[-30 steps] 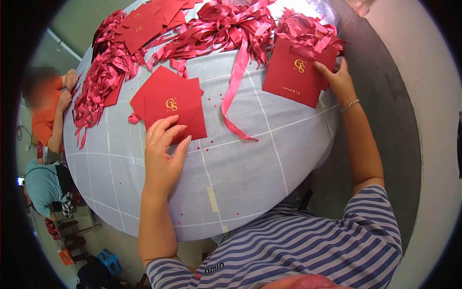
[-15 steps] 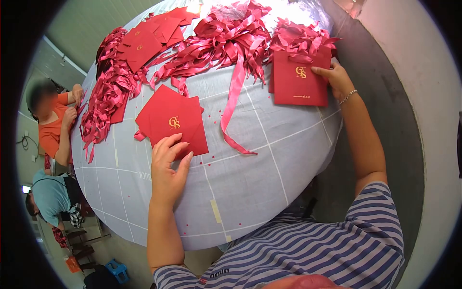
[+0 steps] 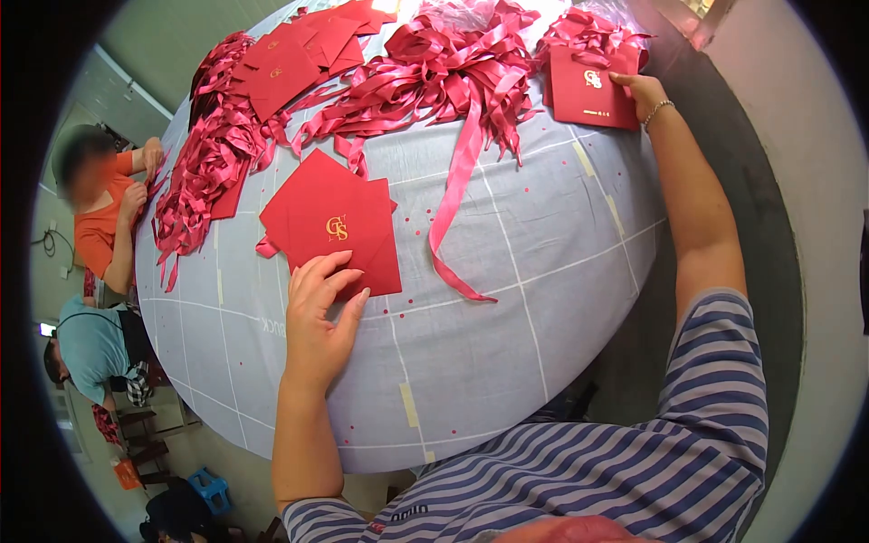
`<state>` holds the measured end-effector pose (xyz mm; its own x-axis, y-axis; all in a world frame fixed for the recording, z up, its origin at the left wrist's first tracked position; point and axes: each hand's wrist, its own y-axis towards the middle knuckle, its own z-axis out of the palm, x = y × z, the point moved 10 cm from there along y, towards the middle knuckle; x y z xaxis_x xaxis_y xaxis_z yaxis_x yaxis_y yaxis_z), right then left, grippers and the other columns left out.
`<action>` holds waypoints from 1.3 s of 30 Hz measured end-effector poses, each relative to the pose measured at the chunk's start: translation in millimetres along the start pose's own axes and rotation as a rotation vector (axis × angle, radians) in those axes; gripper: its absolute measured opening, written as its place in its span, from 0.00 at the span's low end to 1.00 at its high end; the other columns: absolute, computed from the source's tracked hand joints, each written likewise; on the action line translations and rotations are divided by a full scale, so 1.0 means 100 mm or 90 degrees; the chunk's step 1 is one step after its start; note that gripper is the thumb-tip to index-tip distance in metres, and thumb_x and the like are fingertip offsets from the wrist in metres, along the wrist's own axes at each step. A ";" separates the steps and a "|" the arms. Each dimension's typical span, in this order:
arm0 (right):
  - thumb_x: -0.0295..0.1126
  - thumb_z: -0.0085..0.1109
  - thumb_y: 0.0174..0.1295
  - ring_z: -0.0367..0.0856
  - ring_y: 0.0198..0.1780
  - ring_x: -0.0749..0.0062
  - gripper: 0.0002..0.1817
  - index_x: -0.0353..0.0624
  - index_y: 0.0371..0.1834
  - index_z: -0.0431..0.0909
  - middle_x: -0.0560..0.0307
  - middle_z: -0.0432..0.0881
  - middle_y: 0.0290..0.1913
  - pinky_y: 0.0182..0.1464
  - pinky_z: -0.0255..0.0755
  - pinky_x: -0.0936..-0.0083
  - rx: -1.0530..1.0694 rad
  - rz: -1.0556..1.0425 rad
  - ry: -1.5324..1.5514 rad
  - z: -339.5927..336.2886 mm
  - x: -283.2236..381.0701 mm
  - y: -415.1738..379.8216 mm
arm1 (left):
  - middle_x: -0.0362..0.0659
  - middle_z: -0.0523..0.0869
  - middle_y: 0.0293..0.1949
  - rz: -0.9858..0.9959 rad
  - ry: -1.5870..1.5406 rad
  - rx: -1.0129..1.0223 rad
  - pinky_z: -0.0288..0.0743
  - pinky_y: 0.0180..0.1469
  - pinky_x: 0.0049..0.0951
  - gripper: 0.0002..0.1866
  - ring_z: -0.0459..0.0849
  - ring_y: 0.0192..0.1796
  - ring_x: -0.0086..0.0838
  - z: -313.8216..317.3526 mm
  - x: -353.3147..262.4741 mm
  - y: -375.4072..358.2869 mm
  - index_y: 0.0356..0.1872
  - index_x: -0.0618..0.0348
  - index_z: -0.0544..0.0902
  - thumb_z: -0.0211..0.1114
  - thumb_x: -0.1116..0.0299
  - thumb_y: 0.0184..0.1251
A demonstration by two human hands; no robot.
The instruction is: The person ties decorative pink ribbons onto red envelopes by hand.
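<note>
Near the middle of the table, my left hand (image 3: 324, 303) rests with fingers spread on the lower edge of several overlapping red cards (image 3: 337, 204) with a gold logo. Up at the right, my right hand (image 3: 641, 94) has its thumb on the front of a red bag (image 3: 590, 95) with a gold logo and a ribbon at its top; its other fingers are mostly hidden behind the bag. Pink ribbons bunch up behind that bag. From the large ribbon pile (image 3: 462, 68), one long ribbon (image 3: 453, 204) trails down between my hands.
More red cards (image 3: 281, 77) lie at the back left above a heap of ribboned items (image 3: 204, 181). A checked cloth covers the table (image 3: 471, 362). At the left are a person in orange (image 3: 104, 226) and a person in light blue (image 3: 93, 348); a blue stool (image 3: 210, 490) stands below.
My right hand has moved up and away with the red bag, toward the back right. My left hand stays on the cards. The view has shifted slightly.
</note>
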<state>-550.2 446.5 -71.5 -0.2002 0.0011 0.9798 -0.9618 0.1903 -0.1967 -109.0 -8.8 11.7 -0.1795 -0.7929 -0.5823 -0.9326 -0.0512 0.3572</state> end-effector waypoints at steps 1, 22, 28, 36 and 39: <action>0.27 0.76 0.57 0.89 0.37 0.59 0.19 0.29 0.48 0.82 0.46 0.89 0.42 0.44 0.85 0.62 0.004 0.002 -0.002 0.02 0.01 0.09 | 0.47 0.84 0.56 0.000 0.002 0.002 0.68 0.66 0.41 0.11 0.78 0.61 0.44 0.00 0.00 0.00 0.44 0.64 0.85 0.72 0.75 0.59; 0.42 0.73 0.58 0.77 0.63 0.48 0.27 0.38 0.58 0.79 0.41 0.79 0.61 0.65 0.71 0.60 -0.132 -0.751 -0.634 0.57 0.60 -1.73 | 0.47 0.84 0.55 0.054 0.006 -0.020 0.67 0.65 0.42 0.12 0.78 0.60 0.44 -0.03 -0.09 -0.03 0.44 0.62 0.85 0.72 0.74 0.59; 0.25 0.72 0.59 0.84 0.56 0.58 0.19 0.39 0.54 0.81 0.51 0.86 0.54 0.60 0.76 0.68 0.467 -0.668 -0.511 1.81 0.35 -3.17 | 0.48 0.82 0.59 0.049 0.025 -0.055 0.66 0.68 0.45 0.14 0.75 0.64 0.47 -0.08 -0.01 -0.08 0.46 0.62 0.85 0.73 0.70 0.59; 0.19 0.67 0.50 0.73 0.69 0.49 0.15 0.43 0.42 0.86 0.49 0.76 0.67 0.66 0.74 0.63 0.863 -0.744 -0.646 2.32 -0.02 -4.56 | 0.54 0.75 0.66 -0.014 0.162 -0.121 0.61 0.72 0.48 0.34 0.66 0.71 0.50 -0.20 0.35 -0.10 0.60 0.63 0.80 0.79 0.58 0.54; 0.20 0.68 0.50 0.75 0.67 0.51 0.14 0.43 0.41 0.86 0.50 0.78 0.65 0.64 0.74 0.64 0.932 -0.719 -0.639 2.24 -0.08 -4.64 | 0.53 0.76 0.65 -0.014 0.192 -0.107 0.61 0.72 0.47 0.36 0.67 0.71 0.48 -0.18 0.36 -0.11 0.61 0.62 0.80 0.81 0.57 0.50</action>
<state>-144.2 138.5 3.3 0.9102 -0.0329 0.4128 -0.0174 -0.9990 -0.0414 -99.7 -47.7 -0.1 -0.0358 -0.9329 -0.3585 -0.8660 -0.1500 0.4770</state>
